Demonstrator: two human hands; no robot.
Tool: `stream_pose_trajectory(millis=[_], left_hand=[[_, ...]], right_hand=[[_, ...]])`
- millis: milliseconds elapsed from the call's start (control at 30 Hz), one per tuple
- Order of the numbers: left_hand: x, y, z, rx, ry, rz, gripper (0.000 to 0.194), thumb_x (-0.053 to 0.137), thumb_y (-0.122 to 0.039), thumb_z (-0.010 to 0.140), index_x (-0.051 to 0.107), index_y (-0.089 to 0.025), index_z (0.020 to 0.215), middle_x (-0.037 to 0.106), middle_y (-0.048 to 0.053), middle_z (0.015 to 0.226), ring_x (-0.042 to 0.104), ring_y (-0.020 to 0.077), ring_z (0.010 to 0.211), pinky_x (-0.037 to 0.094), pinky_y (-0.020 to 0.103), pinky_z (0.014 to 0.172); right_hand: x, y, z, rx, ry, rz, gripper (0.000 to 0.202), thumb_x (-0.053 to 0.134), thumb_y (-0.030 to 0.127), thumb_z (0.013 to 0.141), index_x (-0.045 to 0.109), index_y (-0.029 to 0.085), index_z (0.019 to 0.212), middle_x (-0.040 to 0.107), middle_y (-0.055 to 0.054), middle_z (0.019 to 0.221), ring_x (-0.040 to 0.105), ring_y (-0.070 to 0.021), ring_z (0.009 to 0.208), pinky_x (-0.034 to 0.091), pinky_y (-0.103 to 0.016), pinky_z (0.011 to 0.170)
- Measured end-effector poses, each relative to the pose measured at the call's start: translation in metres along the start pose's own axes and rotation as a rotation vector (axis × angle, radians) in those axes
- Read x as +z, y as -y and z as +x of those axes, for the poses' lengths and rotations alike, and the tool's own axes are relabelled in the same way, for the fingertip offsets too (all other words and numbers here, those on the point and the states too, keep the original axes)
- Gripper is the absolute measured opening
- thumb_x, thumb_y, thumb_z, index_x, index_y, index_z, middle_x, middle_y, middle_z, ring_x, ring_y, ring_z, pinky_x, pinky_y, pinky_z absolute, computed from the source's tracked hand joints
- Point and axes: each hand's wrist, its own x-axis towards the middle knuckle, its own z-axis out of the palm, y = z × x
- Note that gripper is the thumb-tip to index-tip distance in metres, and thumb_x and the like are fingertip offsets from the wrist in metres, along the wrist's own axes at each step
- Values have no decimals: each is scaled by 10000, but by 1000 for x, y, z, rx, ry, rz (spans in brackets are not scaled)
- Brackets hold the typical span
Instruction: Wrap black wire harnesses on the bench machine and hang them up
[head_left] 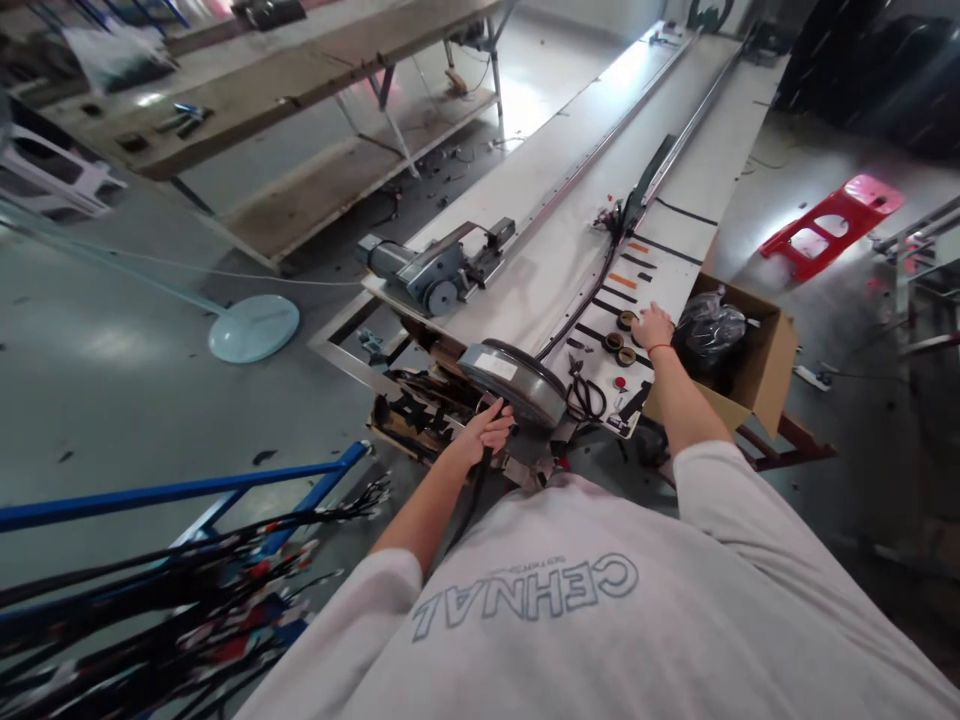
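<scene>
My left hand (489, 432) is closed around a black cable (475, 495) that hangs down in front of my shirt. Just beyond that hand sits a large grey round drum (517, 378) at the near end of the long bench. My right hand (654, 328), a red string on its wrist, is over the bench's right edge with its fingers apart. Its fingertips are beside a roll of tape (627, 320); whether they touch it is hard to see. Two more tape rolls (620, 348) lie close by. Scissors with black handles (587, 396) lie nearer to me.
A long white bench (555, 250) carries a motor unit (427, 270), a cable bundle (611, 255) and black and orange strips (621, 281). At right are an open carton (772, 360) with a dark bag and a red stool (825, 225). Wire bundles (187, 590) hang at lower left.
</scene>
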Motion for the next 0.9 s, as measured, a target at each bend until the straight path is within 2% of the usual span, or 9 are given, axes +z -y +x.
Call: stream_pose_trajectory(millis=[67,167,233,300,433,533,667,800,900], left_hand=[[4,2,-1,70,-94,269,397,502,-503,891,465,-186,656,267,-112,386,273,58,282,234,179,342],[10,4,-4,224,-307,739,313,503,-448,881,542,-187,711,442,-56,379,516,143,401,383,231,482],[13,5,-7,273,-441,970,218,469,-357,894,585,-193,810,573,-10,469,617,188,534,426,265,592],[16,8,-11,271,-524,1097,179,438,-288,896,593,-204,926,676,29,637,655,205,626,431,279,647],[16,21,-34,365,-592,1097,265,434,-327,880,563,-208,1078,706,89,922,669,226,795,455,295,706],[8,39,-58,387,-618,1010,333,382,-470,884,591,-213,919,670,59,766,636,215,712,463,296,672],[-3,67,-82,240,-603,893,503,306,-621,855,561,-227,672,548,9,546,528,178,524,421,287,540],[-6,81,-94,137,-539,849,569,287,-687,826,533,-232,587,502,2,483,487,171,477,409,300,517],[-9,81,-99,171,-513,860,589,283,-683,836,573,-207,645,512,2,483,502,168,488,425,293,543]], right_hand=[[-2,-9,24,70,63,-44,496,384,372,908,519,111,1309,418,-175,1427,231,-322,1383,179,-546,1092],[6,-14,34,112,130,-114,533,391,423,901,537,68,1272,507,-217,1317,246,-315,1377,136,-552,1091],[13,-14,31,103,122,-143,552,411,429,889,531,47,1268,515,-231,1303,267,-314,1366,150,-532,1085],[18,-14,28,90,112,-155,564,425,427,880,512,40,1281,522,-234,1297,290,-317,1352,172,-518,1074],[19,-13,26,101,118,-162,582,435,433,876,488,33,1295,544,-228,1272,334,-318,1322,192,-496,1060],[17,-12,26,110,120,-164,583,443,441,872,494,32,1283,551,-229,1254,358,-321,1297,209,-484,1047],[17,-12,26,106,116,-155,559,459,426,865,504,36,1263,550,-234,1239,377,-318,1270,236,-463,1029],[18,-13,26,107,121,-159,561,469,432,862,494,48,1270,544,-228,1241,384,-317,1257,249,-454,1019],[18,-11,23,111,114,-169,573,478,431,858,479,42,1280,548,-227,1230,394,-321,1245,252,-452,1012]])
